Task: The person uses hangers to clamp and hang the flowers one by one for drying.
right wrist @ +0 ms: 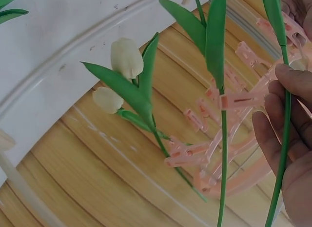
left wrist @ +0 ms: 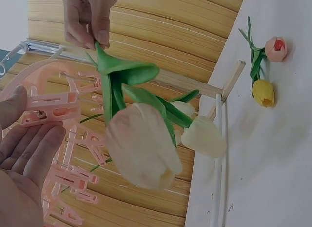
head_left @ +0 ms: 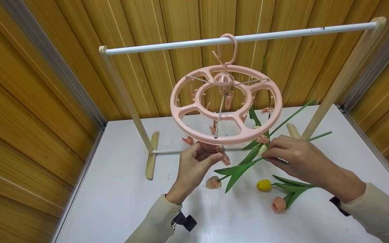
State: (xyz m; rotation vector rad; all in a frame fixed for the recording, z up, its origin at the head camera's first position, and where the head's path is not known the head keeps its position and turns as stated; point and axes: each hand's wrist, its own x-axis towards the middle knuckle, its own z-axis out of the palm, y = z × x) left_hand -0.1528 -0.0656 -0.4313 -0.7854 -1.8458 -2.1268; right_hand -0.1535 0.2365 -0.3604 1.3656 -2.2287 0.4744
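My left hand (head_left: 196, 165) pinches a pink clothespin (left wrist: 51, 109) that hangs under the front rim of a round pink drying hanger (head_left: 177, 118). In my right hand (head_left: 297, 162) is the green stem (right wrist: 284, 154) of an artificial tulip, pinched between thumb and fingers. Its pale pink bloom (head_left: 213, 182) points down and left, close to my left hand. White tulips (right wrist: 126, 58) hang upside down from other clothespins (right wrist: 187, 154) on the hanger. Another stem (right wrist: 224, 144) passes through a clothespin nearer my right hand.
A white rail (head_left: 171, 45) on wooden posts (head_left: 343, 77) carries the hanger by its hook. On the white table (head_left: 120, 202) lie a yellow tulip (head_left: 264, 185) and a pink tulip (head_left: 278, 204), below my right hand. Wood-patterned panels (head_left: 187, 20) stand behind and at both sides.
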